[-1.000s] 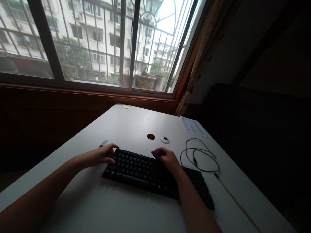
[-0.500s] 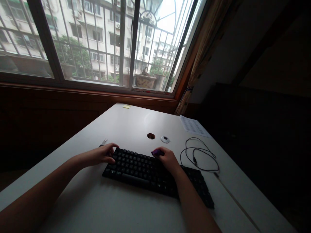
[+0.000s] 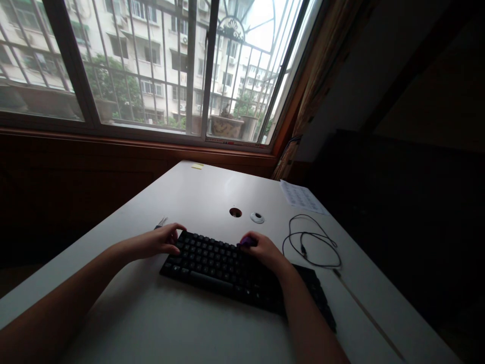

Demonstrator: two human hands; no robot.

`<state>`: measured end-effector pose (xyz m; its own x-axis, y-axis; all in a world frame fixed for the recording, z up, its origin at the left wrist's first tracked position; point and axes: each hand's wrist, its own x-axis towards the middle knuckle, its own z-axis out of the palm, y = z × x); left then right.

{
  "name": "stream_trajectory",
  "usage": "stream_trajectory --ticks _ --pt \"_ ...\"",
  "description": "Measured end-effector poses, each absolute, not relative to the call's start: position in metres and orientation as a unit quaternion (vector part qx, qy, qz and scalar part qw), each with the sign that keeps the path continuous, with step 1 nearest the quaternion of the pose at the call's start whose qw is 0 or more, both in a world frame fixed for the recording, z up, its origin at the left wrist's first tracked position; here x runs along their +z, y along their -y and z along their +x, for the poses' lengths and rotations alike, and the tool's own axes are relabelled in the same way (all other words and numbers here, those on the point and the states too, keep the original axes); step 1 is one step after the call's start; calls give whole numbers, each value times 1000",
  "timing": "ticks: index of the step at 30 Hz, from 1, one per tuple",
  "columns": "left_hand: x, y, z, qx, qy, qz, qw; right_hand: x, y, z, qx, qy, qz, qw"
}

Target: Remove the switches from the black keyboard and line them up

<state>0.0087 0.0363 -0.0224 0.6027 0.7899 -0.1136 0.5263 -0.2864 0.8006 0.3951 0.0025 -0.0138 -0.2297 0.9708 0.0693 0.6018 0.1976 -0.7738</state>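
Note:
A black keyboard [image 3: 212, 265] lies at a slant across the white table. My left hand [image 3: 164, 241] holds its upper left corner, thumb on the near side and index finger over the far edge. Over the right part of the keys is my right hand [image 3: 265, 250], its fingers closed round a small purple object [image 3: 248, 241]. Most of that object is covered by the fingers, so its kind cannot be made out. My right forearm hides some of the keyboard's right side.
A coiled black cable [image 3: 303, 232] lies right of the keyboard. Beyond it are a printed sheet [image 3: 303, 196], a round cable hole [image 3: 235, 213] and its white cover [image 3: 257, 218]. Metal tips of a tool [image 3: 162, 221] show behind my left hand. A yellow note [image 3: 197, 166] sits near the far edge.
My right hand has shifted slightly to the right with the purple object. The keyboard's right end has swung a little toward me. My left hand stays on the corner.

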Motion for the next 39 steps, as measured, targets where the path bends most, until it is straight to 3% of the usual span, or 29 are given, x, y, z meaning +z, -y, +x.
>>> stream_trajectory --ticks 6,11,23,34,39 --pt "-23 -37 8 148 -418 783 436 -21 -5 390 243 706 -555 366" --pt "-20 -35 8 149 -420 784 433 -18 -6 394 256 668 -538 446" --pt "-16 -33 10 143 -418 794 418 -4 4 405 325 739 -518 283" --pt "-15 -33 11 147 -427 787 422 -14 -1 407 284 698 -574 321" --pt "-16 -33 11 144 -424 787 424 -13 0 409 343 687 -546 335"
